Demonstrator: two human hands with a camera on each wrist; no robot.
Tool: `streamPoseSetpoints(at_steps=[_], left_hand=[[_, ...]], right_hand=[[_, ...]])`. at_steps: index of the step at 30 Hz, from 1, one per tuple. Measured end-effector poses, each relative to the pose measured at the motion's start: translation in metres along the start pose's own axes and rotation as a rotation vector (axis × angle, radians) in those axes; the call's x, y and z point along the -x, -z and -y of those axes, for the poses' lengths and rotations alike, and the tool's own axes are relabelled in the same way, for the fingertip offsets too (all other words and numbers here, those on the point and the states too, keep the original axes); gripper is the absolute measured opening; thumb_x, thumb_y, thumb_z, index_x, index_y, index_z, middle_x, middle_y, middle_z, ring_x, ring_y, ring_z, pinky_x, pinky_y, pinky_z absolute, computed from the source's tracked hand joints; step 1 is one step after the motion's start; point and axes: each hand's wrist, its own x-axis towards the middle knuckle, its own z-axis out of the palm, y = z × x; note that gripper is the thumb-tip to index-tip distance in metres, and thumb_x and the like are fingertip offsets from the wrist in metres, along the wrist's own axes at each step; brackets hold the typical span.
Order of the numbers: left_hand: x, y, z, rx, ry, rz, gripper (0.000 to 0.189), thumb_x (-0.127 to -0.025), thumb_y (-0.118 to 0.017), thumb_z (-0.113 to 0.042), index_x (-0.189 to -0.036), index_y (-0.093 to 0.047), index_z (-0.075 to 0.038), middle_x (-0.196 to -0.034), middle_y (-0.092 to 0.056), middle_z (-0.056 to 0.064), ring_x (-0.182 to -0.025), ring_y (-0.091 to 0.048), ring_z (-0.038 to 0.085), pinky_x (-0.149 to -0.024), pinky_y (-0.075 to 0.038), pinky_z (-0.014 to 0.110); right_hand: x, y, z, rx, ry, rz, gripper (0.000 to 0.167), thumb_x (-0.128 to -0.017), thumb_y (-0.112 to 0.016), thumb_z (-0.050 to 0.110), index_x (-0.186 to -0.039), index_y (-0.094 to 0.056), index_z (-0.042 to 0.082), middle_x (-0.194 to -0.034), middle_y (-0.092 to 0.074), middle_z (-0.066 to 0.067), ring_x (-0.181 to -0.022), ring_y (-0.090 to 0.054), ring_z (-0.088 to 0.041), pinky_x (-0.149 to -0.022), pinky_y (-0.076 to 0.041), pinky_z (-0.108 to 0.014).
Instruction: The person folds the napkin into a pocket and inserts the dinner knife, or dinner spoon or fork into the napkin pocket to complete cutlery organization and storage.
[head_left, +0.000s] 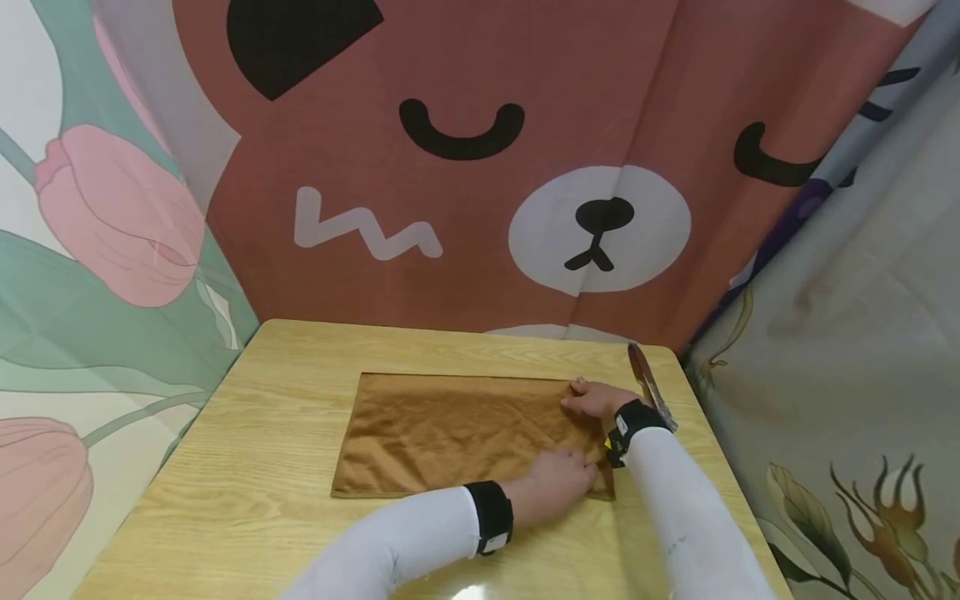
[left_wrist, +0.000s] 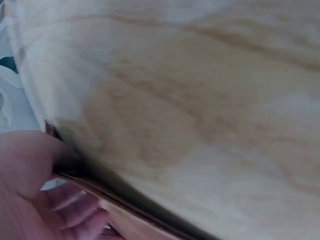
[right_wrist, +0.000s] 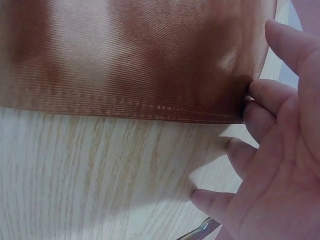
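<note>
A brown cloth [head_left: 450, 433] lies as a flat, slightly wrinkled rectangle on the table. My left hand [head_left: 551, 483] is at its near right corner. In the left wrist view, that hand's thumb [left_wrist: 35, 155] and curled fingers [left_wrist: 82, 215] pinch the cloth's edge [left_wrist: 135, 215], with the thumb tip hidden. My right hand [head_left: 600, 400] is at the far right corner. Seen from the right wrist, its fingertips [right_wrist: 255, 92] touch the corner of the cloth [right_wrist: 150, 65], while the thumb stands apart from the fingers.
A long, slim utensil with a dark brown handle [head_left: 640, 367], seemingly a knife, lies beside the right forearm near the table's right edge. The wooden table [head_left: 247, 450] extends left of the cloth. Printed curtains [head_left: 465, 292] hang behind and at both sides.
</note>
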Motion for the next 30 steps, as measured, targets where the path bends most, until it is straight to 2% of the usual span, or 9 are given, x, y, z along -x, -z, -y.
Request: streamPoseSetpoints(at_steps=[5,9,13,19,25,30], left_hand=[[-0.006,-0.008,-0.003,0.015,-0.07,-0.142,0.008,-0.099,-0.065,-0.035,-0.103,-0.069,-0.04,-0.097,-0.066,-0.015,-0.08,-0.061,0.005,-0.054,-0.047,0.024],[-0.015,-0.016,-0.007,0.051,-0.094,-0.2,0.007,-0.1,-0.063,-0.03,-0.096,-0.068,-0.034,-0.091,-0.065,-0.012,-0.073,-0.06,0.005,-0.048,-0.042,0.023],[-0.019,-0.018,-0.008,0.07,-0.075,-0.2,0.009,-0.1,-0.062,-0.03,-0.094,-0.067,-0.033,-0.087,-0.065,-0.012,-0.069,-0.059,0.004,-0.044,-0.039,0.024],[-0.016,-0.012,-0.006,0.078,-0.057,-0.172,0.008,-0.1,-0.063,-0.032,-0.093,-0.065,-0.034,-0.08,-0.064,-0.014,-0.065,-0.059,0.002,-0.043,-0.04,0.024],[-0.012,-0.014,-0.007,0.074,-0.057,-0.165,0.01,-0.099,-0.062,-0.032,-0.089,-0.063,-0.034,-0.074,-0.061,-0.014,-0.06,-0.056,0.002,-0.041,-0.038,0.025],[-0.008,-0.014,-0.012,0.065,-0.055,-0.158,0.01,-0.097,-0.062,-0.035,-0.087,-0.06,-0.034,-0.071,-0.056,-0.014,-0.056,-0.051,0.003,-0.038,-0.034,0.026]], right_hand=[[0.003,0.003,-0.002,-0.036,-0.001,0.019,0.077,-0.106,-0.052,0.046,-0.161,-0.024,0.001,-0.169,-0.015,-0.026,-0.158,-0.014,-0.045,-0.127,-0.017,-0.06],[0.006,0.006,0.0,-0.04,-0.018,0.025,0.076,-0.106,-0.053,0.045,-0.161,-0.025,0.003,-0.169,-0.015,-0.025,-0.158,-0.014,-0.045,-0.127,-0.017,-0.061],[0.006,0.007,0.003,-0.037,-0.013,0.028,0.075,-0.106,-0.052,0.046,-0.161,-0.026,0.003,-0.169,-0.016,-0.025,-0.158,-0.015,-0.046,-0.127,-0.018,-0.061],[0.0,0.009,0.001,-0.019,-0.01,0.013,0.072,-0.106,-0.052,0.045,-0.161,-0.028,0.004,-0.169,-0.02,-0.023,-0.157,-0.019,-0.046,-0.126,-0.021,-0.059],[-0.003,0.006,-0.004,-0.006,0.035,-0.066,0.063,-0.104,-0.058,0.028,-0.157,-0.039,0.0,-0.162,-0.037,-0.027,-0.152,-0.031,-0.048,-0.123,-0.028,-0.061],[-0.007,0.004,-0.008,-0.002,0.03,-0.187,0.059,-0.099,-0.059,0.018,-0.153,-0.044,-0.001,-0.152,-0.051,-0.028,-0.143,-0.045,-0.047,-0.118,-0.036,-0.061]])
